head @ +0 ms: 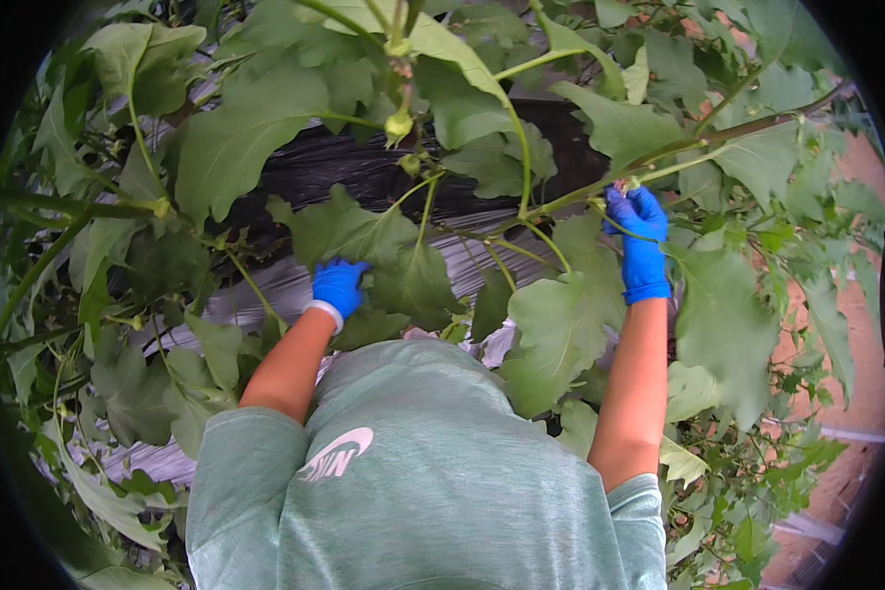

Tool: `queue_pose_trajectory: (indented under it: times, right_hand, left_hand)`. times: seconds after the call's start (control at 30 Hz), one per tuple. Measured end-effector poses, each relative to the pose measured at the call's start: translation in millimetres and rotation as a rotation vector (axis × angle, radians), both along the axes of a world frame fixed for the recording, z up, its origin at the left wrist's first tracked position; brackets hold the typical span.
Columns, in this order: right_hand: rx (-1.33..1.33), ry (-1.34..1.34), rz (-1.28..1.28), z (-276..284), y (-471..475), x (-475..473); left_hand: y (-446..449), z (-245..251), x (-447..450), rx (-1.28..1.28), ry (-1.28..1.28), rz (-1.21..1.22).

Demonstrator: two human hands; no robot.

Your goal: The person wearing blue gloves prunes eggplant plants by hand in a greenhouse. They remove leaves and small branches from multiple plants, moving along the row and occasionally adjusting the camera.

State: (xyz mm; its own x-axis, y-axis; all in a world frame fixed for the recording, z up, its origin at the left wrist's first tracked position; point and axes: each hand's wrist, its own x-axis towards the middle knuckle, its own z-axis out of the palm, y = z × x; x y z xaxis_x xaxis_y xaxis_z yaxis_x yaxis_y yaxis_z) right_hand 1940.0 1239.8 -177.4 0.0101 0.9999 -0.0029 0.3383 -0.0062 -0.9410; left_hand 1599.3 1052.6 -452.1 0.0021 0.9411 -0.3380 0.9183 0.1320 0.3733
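My right hand [641, 240], in a blue glove, is raised at a branching stem [745, 133] of what looks like an eggplant plant. Its fingertips pinch a small withered flower [621, 184] beside the stem. In a matching glove with a pale cuff, my left hand [338, 286] reaches in at a broad lobed leaf [413, 284]. The leaf partly covers its fingers, so I cannot tell whether they grip anything. A green flower bud or calyx [398, 125] hangs above, between the two hands.
Dense leaves and stems crowd both sides. Silvery plastic film [265, 284] and dark film [324, 166] show beneath the foliage. Brownish ground [818, 346] lies along the right, crossed by a pale strip [852, 434]. A thick stem [66, 203] juts in from the left.
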Motion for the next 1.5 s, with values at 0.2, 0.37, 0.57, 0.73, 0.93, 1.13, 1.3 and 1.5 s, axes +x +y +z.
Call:
queue_pose_trajectory:
  times: [0.2, 0.37, 0.57, 0.73, 0.93, 1.13, 1.3, 1.5]
  right_hand:
    - [0.064, 0.059, -0.054, -16, -9, 17]
    - [0.101, 0.062, -0.066, -22, -8, 18]
    - [0.145, 0.01, -0.004, -38, -14, 22]
    - [-0.14, 0.015, -0.261, -56, -35, 25]
    - [0.05, -0.097, -0.191, -24, -77, 26]
    - [0.407, -1.004, -0.295, 24, -153, 51]
    - [0.355, -0.961, -0.365, 51, -163, 113]
    - [0.481, -1.183, -0.446, 37, -167, 224]
  left_hand:
    - [-4, -2, -2, -0.01, 0.017, -0.02]
    - [-3, 1, -4, -0.038, 0.038, -0.034]
    - [-4, 4, -6, -0.002, 0.05, -0.061]
    - [-8, 1, -8, 0.042, 0.019, -0.071]
    - [4, 16, 0, 0.171, -0.158, -0.047]
    - [49, 97, 36, 0.388, -0.649, 0.232]
    - [61, 210, 87, 0.717, -0.879, 0.08]
    - [79, 336, 218, 0.908, -0.94, -0.157]
